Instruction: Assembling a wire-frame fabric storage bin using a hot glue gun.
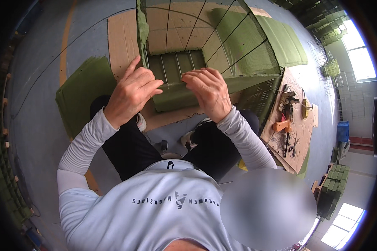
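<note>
A wire-framed box (222,76) with green fabric about its edges sits between the person's knees, over brown cardboard (120,39) on the floor (86,29). Both hands meet its near edge: the left hand (134,93) toward the near-left corner, index finger stretched up beside the left edge, and the right hand (208,91) closer to the middle, fingers curled down over the rim. Whether either one pinches fabric, wire or thread cannot be told, as the fingertips hide the spot; a short gap parts the two.

The work looks partway along. Green material already covers the left edge, runs along the near edge toward the right corner, and hangs as a flap (176,99) below the near rim. Several dark wires (222,41) show bare across the upper and right spans. The near rim seems to be the part in hand; whether it is fastened there does not show, so how much is left along it stays unclear.

A green sheet (88,85) lies apart, left of the cardboard. On the cardboard sheet (302,125) to the right, an orange-handled tool (282,125) rests toward the left edge, scissors (294,147) toward the lower end.
</note>
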`<state>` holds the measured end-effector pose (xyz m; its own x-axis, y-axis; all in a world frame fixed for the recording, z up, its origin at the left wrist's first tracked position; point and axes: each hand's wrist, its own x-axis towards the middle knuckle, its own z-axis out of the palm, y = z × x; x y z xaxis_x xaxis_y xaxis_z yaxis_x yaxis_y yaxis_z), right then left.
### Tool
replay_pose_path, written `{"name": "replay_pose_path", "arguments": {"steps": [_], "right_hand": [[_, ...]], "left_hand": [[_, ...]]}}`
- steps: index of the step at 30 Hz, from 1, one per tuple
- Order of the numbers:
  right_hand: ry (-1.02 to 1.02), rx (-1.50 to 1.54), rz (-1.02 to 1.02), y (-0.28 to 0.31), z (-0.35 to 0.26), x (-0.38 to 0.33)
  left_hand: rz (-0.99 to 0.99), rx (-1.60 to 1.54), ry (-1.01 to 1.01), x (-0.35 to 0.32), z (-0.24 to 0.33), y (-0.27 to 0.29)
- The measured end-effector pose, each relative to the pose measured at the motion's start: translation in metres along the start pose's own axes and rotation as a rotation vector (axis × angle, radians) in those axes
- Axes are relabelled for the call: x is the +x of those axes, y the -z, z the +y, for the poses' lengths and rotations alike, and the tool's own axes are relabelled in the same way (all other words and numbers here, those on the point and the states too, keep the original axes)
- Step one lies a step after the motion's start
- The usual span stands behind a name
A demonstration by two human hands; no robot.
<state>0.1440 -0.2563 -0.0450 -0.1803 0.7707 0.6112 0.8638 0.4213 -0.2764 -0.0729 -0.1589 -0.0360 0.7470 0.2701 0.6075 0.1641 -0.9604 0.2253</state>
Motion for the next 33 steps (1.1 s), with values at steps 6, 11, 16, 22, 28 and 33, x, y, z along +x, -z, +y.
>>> {"name": "replay_pose_path", "arguments": {"steps": [6, 11, 16, 22, 28, 33], "right_hand": [[-0.021, -0.018, 0.014, 0.007, 0.019, 0.021], [-0.048, -0.013, -0.12, 0.033, 0.042, 0.023], [-0.036, 0.049, -0.12, 0.019, 0.001, -0.004], [-0.308, -0.022, -0.723, 0.03, 0.013, 0.028], [-0.268, 0.314, -0.291, 0.033, 0.002, 0.002], [-0.033, 0.215, -0.233, 0.022, -0.007, -0.002]], "left_hand": [[-0.017, -0.056, -0.045, 0.024, -0.016, -0.008], [-0.02, -0.101, -0.056, 0.051, 0.001, -0.026], [-0.048, -0.168, -0.115, 0.034, 0.025, -0.049], [-0.392, -0.362, -0.186, 0.056, -0.003, -0.022], [-0.325, -0.344, -0.252, 0.047, -0.012, -0.003], [-0.413, -0.422, -0.354, 0.067, -0.026, -0.013]]}}
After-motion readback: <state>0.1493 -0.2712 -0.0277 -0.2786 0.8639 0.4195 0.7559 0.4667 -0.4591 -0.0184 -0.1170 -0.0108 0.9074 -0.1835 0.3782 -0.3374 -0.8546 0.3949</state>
